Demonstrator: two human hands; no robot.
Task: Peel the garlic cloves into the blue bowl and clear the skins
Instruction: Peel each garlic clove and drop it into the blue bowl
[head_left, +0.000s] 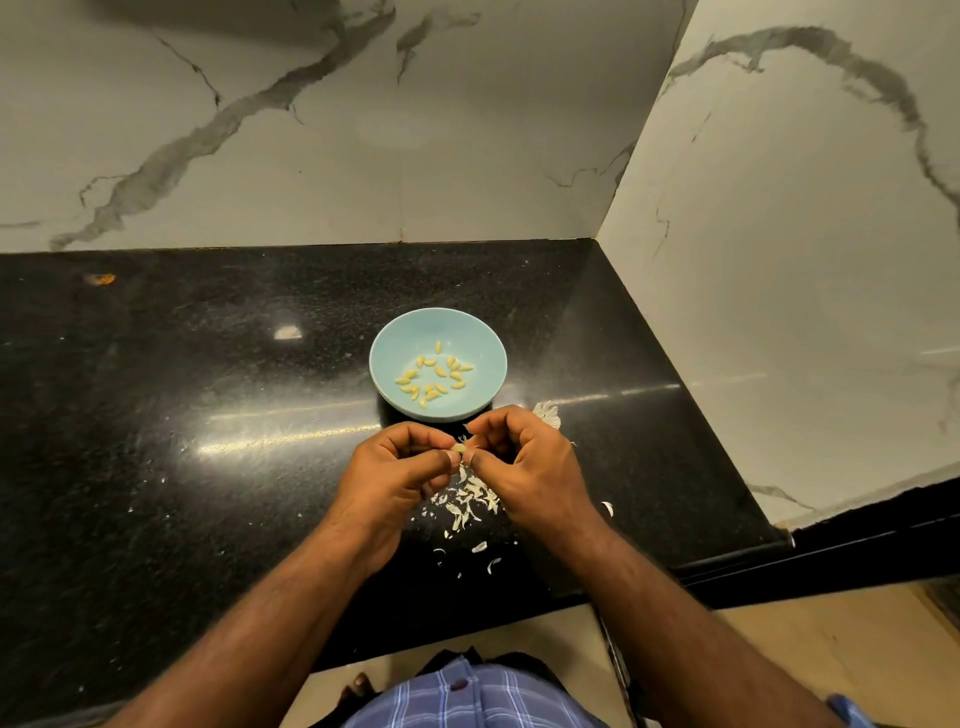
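Note:
A light blue bowl (389, 343) stands on the black counter and holds several peeled yellowish garlic cloves (435, 375). Just in front of it, my left hand (395, 467) and my right hand (524, 462) meet fingertip to fingertip. Between them they pinch one small garlic clove (459, 448), partly hidden by the fingers. Loose white garlic skins (470, 501) lie scattered on the counter under and behind my hands. A larger papery piece of garlic (548, 413) sits behind my right hand, beside the bowl.
The black granite counter (182, 415) ends in a marble wall at the back and another on the right (779, 312). Its front edge runs near my body, with a beige floor below. An orange speck (101, 279) lies far left.

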